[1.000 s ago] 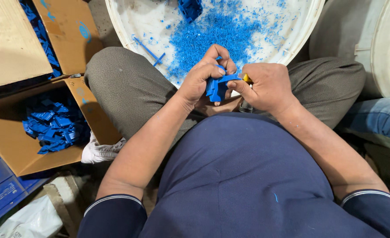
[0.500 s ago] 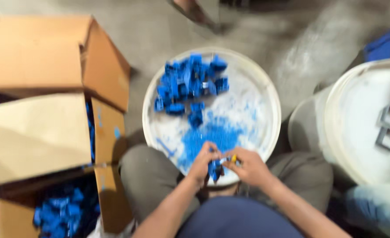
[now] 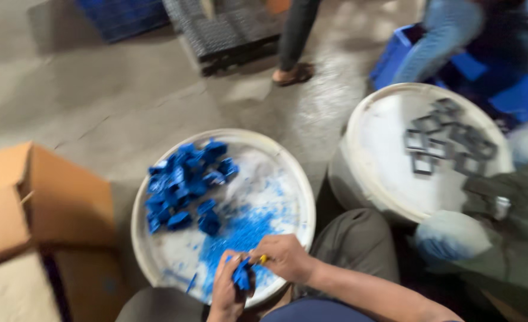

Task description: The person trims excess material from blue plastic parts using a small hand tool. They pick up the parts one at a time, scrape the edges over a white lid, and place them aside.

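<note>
The left hand (image 3: 227, 292) half hides a blurred blue part (image 3: 241, 275).

A worn concrete floor (image 3: 97, 107) carries my white drum (image 3: 157, 262), its lid heaped with blue plastic pieces (image 3: 183, 185) and blue shavings (image 3: 240, 232). Beside it stands a second white drum (image 3: 359, 173) topped with grey frames (image 3: 449, 137); cardboard boxes (image 3: 43, 209) sit at my left.

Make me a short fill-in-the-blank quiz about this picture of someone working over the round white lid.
1. The left hand holds a small ____ plastic piece.
2. The pile of blue parts lies on a round ____ lid.
3. The grey frames lie on the drum to the person's ____.
4. Beside the lid, on the left, stands a ____ box.

Missing words: blue; white; right; cardboard
</note>
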